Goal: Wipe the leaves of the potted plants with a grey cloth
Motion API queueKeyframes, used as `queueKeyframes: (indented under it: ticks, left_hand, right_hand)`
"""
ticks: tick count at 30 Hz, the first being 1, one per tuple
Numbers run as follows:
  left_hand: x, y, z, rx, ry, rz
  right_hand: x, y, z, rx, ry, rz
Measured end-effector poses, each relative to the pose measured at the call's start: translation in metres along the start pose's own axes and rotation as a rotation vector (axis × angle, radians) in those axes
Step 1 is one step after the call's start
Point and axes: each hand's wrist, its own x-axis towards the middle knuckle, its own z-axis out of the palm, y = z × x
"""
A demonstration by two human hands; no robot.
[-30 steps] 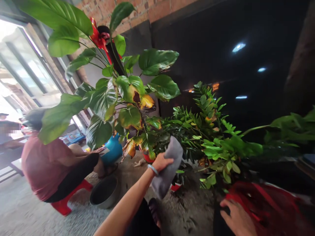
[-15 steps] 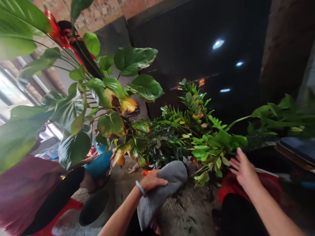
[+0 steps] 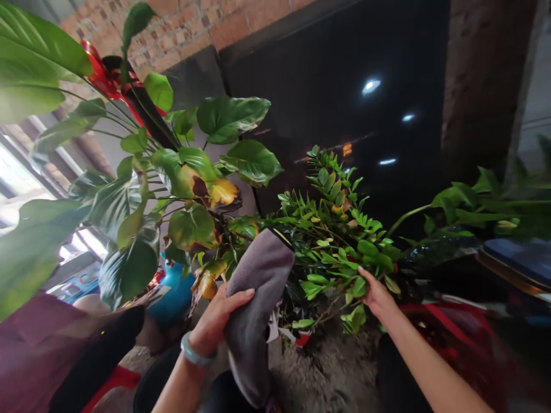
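A grey, soft, sock-shaped piece of fabric (image 3: 258,310) with a dark, yellow-lined rim stands upright in front of me. My left hand (image 3: 217,321), with a pale bangle at the wrist, is closed around it, thumb across its front. Its lower end runs down toward my lap. On the right, my right hand (image 3: 375,295) reaches into the green leaves (image 3: 361,258) of a low plant. Its fingers look extended against the leaves, and some fingertips are partly hidden by them.
A tall broad-leaved plant (image 3: 232,117) with yellowed leaves fills the left. Behind stands a glossy black panel (image 3: 301,115). A blue vessel (image 3: 174,289) and a person in a maroon top (image 3: 30,355) are at left. A red bag (image 3: 456,338) lies at lower right.
My left hand has moved left and turned the fabric piece more upright, its rim now showing. My right hand has moved left, into the leaves.
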Motion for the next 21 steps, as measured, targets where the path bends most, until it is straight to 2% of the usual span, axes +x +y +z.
queueKeyframes:
  ticks: [3,6,8,9,11,14,16,18,21]
  left_hand:
    - [0.008,-0.021,0.041,-0.097,-0.014,-0.02]
    - [0.02,-0.059,0.084,-0.059,-0.203,-0.129]
    - [0.026,-0.075,0.099,0.049,-0.3,-0.149]
    - [0.029,-0.076,0.102,0.095,-0.324,-0.138]
    - [0.035,-0.065,0.1,0.134,-0.312,-0.07]
    - [0.046,-0.031,0.095,0.06,-0.192,0.128]
    - [0.056,-0.017,0.1,-0.006,-0.127,0.232]
    - [0.063,-0.023,0.108,-0.021,-0.118,0.252]
    - [0.066,-0.062,0.115,0.176,-0.22,0.15]
  right_hand:
    - [-0.004,0.008,-0.001,0.033,0.0,0.034]
    - [-0.009,0.015,-0.002,0.05,-0.041,0.073]
    - [-0.011,0.017,-0.003,0.057,-0.074,0.094]
    - [-0.011,0.017,-0.004,0.061,-0.088,0.1]
    - [-0.011,0.017,-0.005,0.067,-0.103,0.105]
    - [-0.01,0.014,-0.007,0.072,-0.11,0.099]
    - [-0.008,0.014,-0.007,0.068,-0.122,0.091]
    - [-0.006,0.016,-0.007,0.054,-0.13,0.083]
    - [-0.003,0.02,-0.009,0.031,-0.115,0.071]
